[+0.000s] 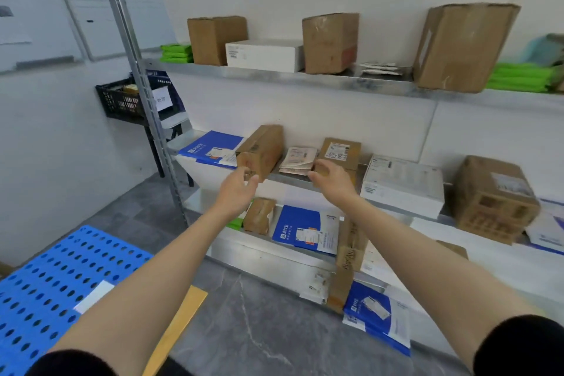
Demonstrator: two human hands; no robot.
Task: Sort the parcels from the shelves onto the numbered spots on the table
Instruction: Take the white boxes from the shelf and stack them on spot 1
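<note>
Blue table (45, 278): lower left; perforated blue top; a white slip (94, 296) lies on it near the left forearm. Numbering not legible.
Black crate (120, 102): left of the shelf post, on a dark stand, paper label on its side.
Left hand (236, 192): arm stretched forward and up from lower left, black sleeve at the elbow end. Palm turned inward, fingers loosely spread, holding nothing. Fingertips at the front lower corner of the long brown box; contact cannot be told.
Long brown box (261, 152): middle shelf (290, 178), lying on its side with one end overhanging the front edge. Brown cardboard, taped, dark print on the end face.
Blue mailer (210, 148): middle shelf, flat, just left of the long brown box, white label on top.
Flat pale packets (299, 160): middle shelf, stacked between the long brown box and the small brown box.
Right hand (331, 177): arm extended from lower right, black sleeve at the elbow end. Back of hand up, fingers open and slightly curled, empty. It lies in front of the small brown box; touching or not cannot be told.
Small brown box (340, 154): middle shelf, upright, white label with black scrawl on top, lower front hidden by the right hand.
White box (403, 184): middle shelf, right of the small brown box, flat, printed labels.
Large brown box (494, 197): middle shelf, far right, label on top.
</note>
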